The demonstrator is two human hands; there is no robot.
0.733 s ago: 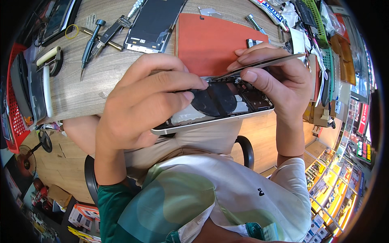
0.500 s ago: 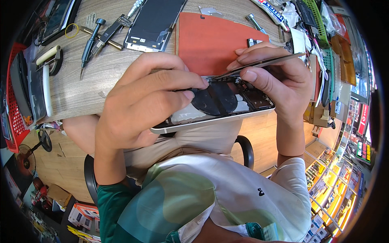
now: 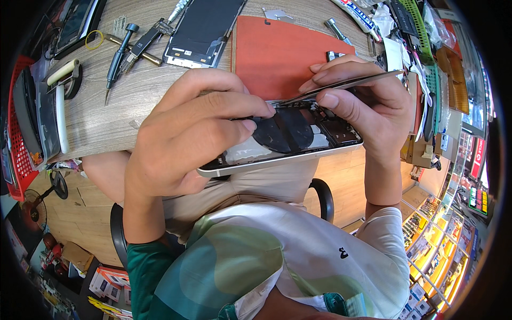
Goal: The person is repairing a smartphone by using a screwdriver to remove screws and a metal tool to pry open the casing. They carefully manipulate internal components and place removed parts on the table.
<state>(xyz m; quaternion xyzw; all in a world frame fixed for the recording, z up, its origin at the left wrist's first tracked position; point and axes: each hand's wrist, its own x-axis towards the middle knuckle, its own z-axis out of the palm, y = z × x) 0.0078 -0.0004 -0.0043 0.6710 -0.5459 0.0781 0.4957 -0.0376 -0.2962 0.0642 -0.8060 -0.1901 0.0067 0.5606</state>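
Note:
An opened phone (image 3: 285, 133) with a pale metal frame is tilted at the near edge of the table, its inner parts and a dark round pad exposed. My left hand (image 3: 186, 125) is closed around the phone's left end, its fingertips pressing near the inner edge. My right hand (image 3: 368, 98) pinches a pair of dark tweezers (image 3: 352, 82). Their tips reach into the far edge of the phone, close to my left fingertips. What the tips touch is too small to make out. Behind the phone lies an orange-red mat (image 3: 285, 53).
A phone screen panel (image 3: 202, 34), a screwdriver (image 3: 118, 58) and a dark clamp-like tool (image 3: 141, 48) lie at the back left. A white tube (image 3: 357, 18) and a green basket (image 3: 418, 32) stand at the back right. Farther left is a red basket (image 3: 20, 122).
Almost nothing differs. Both hands, the tweezers and the phone hold nearly the same place, with only a very slight shift.

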